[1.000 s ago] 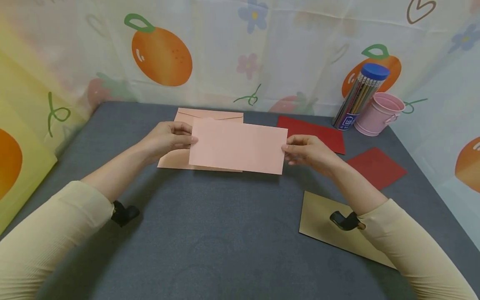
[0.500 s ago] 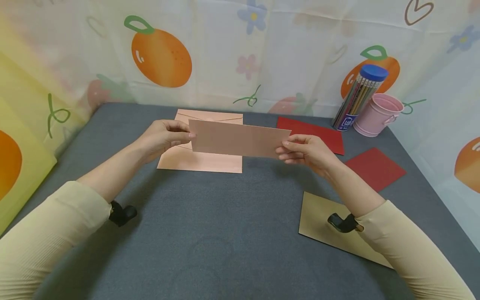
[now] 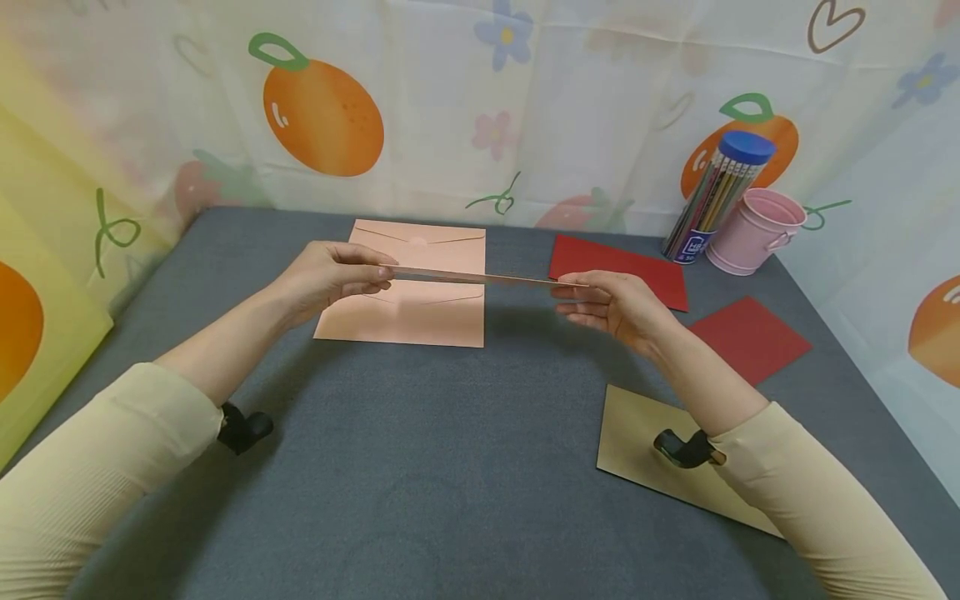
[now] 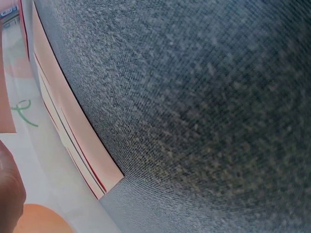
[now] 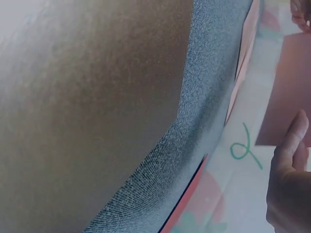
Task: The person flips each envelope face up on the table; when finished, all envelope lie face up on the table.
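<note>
Head view: the left hand (image 3: 330, 275) and right hand (image 3: 611, 302) each pinch one end of the pink card (image 3: 480, 278). It is held flat above the pink envelope (image 3: 408, 312).

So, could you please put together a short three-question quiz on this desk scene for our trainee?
1. True or false: the pink card lies flat on the grey table.
2. Which item lies partly under the right forearm? A) a red card B) the tan envelope C) the pink bucket
3. Fill in: directly below the held card lies a pink ____ with its flap side up.

Key
1. False: the left hand and right hand each pinch one end and hold it in the air, nearly edge-on to the head camera.
2. B
3. envelope
</note>
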`<move>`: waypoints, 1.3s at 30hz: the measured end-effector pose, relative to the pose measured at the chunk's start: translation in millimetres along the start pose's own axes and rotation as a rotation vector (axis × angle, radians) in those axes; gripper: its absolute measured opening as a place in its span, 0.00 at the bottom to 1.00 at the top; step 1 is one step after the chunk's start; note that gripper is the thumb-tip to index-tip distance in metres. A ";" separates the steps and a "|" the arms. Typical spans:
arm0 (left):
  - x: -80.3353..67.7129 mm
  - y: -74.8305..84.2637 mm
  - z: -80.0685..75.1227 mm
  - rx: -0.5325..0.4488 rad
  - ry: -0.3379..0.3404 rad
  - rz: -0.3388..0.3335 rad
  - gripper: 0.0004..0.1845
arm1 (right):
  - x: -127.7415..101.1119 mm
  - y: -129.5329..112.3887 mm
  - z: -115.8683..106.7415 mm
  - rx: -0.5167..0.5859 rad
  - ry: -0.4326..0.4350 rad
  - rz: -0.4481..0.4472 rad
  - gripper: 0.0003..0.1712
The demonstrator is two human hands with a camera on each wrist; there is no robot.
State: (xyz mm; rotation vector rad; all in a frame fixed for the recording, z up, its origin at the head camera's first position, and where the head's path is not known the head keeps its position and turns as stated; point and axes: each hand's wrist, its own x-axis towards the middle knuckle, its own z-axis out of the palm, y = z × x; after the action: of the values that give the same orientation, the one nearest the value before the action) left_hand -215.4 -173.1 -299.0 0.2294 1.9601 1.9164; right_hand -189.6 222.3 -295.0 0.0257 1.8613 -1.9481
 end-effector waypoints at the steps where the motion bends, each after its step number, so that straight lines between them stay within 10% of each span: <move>1: -0.1 0.0 -0.9 -0.006 -0.017 -0.002 0.09 | 0.2 0.2 0.4 0.010 0.007 -0.003 0.11; 12: -0.4 -1.3 0.9 0.106 -0.014 -0.072 0.04 | 3.2 4.1 6.3 -0.067 0.072 -0.019 0.12; 22: -0.8 -2.6 -6.8 0.271 -0.095 -0.097 0.43 | 3.4 6.5 12.2 -0.233 0.014 -0.022 0.46; 39: -2.4 -3.9 -39.6 0.439 -0.208 -0.245 0.17 | -2.6 19.2 46.7 -0.319 -0.078 0.061 0.45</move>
State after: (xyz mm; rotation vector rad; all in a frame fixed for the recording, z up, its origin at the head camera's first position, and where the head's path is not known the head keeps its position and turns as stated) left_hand -227.8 -210.8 -302.8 0.2790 2.1285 1.2458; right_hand -167.7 178.7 -308.1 -0.0891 2.0705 -1.5701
